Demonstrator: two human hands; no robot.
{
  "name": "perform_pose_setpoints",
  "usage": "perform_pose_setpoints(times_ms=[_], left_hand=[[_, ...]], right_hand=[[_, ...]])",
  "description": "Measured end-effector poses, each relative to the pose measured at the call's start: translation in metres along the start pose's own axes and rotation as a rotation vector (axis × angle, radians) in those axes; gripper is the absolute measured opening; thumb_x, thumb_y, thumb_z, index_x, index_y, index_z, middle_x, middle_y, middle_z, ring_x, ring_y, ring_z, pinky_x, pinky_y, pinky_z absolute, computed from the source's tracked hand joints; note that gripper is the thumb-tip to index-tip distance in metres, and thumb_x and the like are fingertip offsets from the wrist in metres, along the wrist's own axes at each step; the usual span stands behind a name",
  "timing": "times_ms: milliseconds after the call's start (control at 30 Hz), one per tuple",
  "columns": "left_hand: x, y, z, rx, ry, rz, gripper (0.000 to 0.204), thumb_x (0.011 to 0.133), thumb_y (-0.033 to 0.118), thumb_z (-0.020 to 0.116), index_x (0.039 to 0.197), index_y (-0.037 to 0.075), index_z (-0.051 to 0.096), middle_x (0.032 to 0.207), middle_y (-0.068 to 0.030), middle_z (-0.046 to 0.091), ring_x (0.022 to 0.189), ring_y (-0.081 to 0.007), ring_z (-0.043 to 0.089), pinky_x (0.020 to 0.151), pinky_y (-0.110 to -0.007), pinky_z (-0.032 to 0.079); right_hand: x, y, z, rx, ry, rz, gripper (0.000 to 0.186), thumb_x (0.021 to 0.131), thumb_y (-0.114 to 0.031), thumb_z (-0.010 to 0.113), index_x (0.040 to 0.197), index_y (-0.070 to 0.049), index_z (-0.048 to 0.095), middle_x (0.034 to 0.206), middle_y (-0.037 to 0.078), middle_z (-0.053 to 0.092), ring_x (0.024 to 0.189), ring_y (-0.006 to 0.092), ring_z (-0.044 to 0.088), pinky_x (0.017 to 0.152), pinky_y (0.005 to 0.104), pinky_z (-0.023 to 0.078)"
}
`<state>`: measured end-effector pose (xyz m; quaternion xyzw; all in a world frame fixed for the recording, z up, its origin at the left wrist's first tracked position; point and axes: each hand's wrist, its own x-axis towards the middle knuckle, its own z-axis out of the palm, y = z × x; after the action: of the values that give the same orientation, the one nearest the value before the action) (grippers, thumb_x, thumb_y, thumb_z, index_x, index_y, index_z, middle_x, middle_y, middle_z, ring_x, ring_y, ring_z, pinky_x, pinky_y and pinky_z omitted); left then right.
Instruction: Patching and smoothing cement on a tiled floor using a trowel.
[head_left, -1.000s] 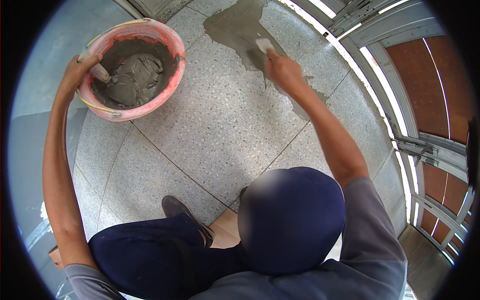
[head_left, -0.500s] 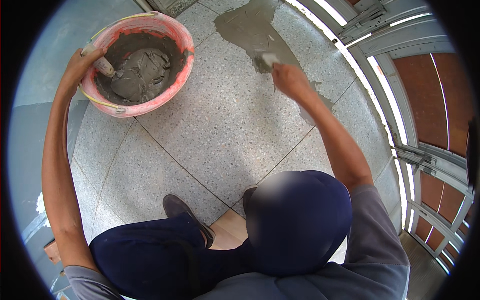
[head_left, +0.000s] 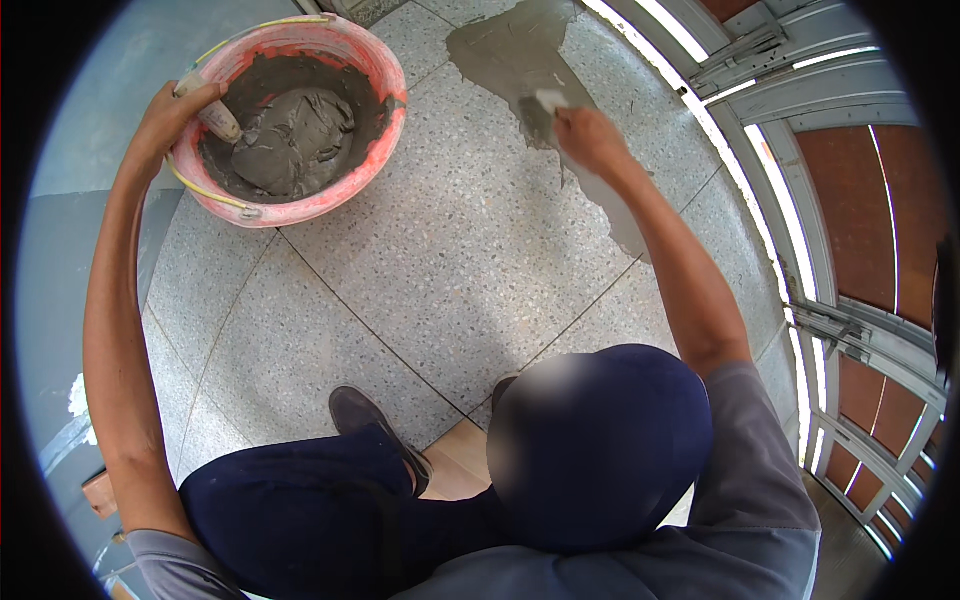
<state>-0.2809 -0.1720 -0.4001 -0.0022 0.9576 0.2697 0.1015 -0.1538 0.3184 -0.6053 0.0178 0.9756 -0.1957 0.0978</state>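
My left hand (head_left: 170,120) is closed at the left rim of a red bucket (head_left: 360,185), gripping a pale, mortar-smeared handle (head_left: 218,120) that points into it. Whether a blade is attached to that handle I cannot tell. Wet grey mortar (head_left: 290,145) lies heaped inside the bucket, and the yellow wire bail (head_left: 205,195) hangs along its left side. Further right, my right hand (head_left: 590,138) is closed on a small trowel (head_left: 548,101), partly blurred, whose dark blade touches a smeared patch of mortar (head_left: 515,55) on the speckled floor tiles (head_left: 420,280).
A metal gate (head_left: 800,210) with brown panels runs along the right. The grey wall (head_left: 75,240) rises on the left, with a reddish block (head_left: 100,494) near its foot. My knees and a dark shoe (head_left: 358,410) occupy the near side.
The whole view has shifted slightly, moving the bucket and mortar patch a little rightward. My right hand and the trowel remain at the patch; my left hand keeps its grip.
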Motion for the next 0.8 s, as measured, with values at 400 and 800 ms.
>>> perform_pose_setpoints(times_ms=[400, 800], left_hand=[[-0.004, -0.014, -0.002, 0.008, 0.088, 0.001, 0.07, 0.077, 0.052, 0.075, 0.112, -0.006, 0.06, 0.095, -0.0143, 0.066, 0.076, -0.0212, 0.067, 0.069, -0.033, 0.054], [0.007, 0.005, 0.007, 0.021, 0.087, 0.018, 0.069, 0.075, 0.05, 0.076, 0.111, -0.007, 0.06, 0.097, -0.0157, 0.066, 0.083, -0.0228, 0.066, 0.077, -0.034, 0.053]], right_hand=[[0.022, -0.03, 0.031, -0.027, -0.059, -0.037, 0.031, 0.094, -0.023, 0.049, 0.092, -0.002, 0.072, 0.099, 0.026, 0.07, 0.097, 0.04, 0.07, 0.086, 0.049, 0.054], [0.223, 0.024, -0.01, 0.046, 0.037, 0.129, 0.036, 0.091, -0.023, 0.05, 0.092, 0.009, 0.068, 0.083, 0.025, 0.071, 0.07, 0.0398, 0.071, 0.064, 0.0472, 0.058]])
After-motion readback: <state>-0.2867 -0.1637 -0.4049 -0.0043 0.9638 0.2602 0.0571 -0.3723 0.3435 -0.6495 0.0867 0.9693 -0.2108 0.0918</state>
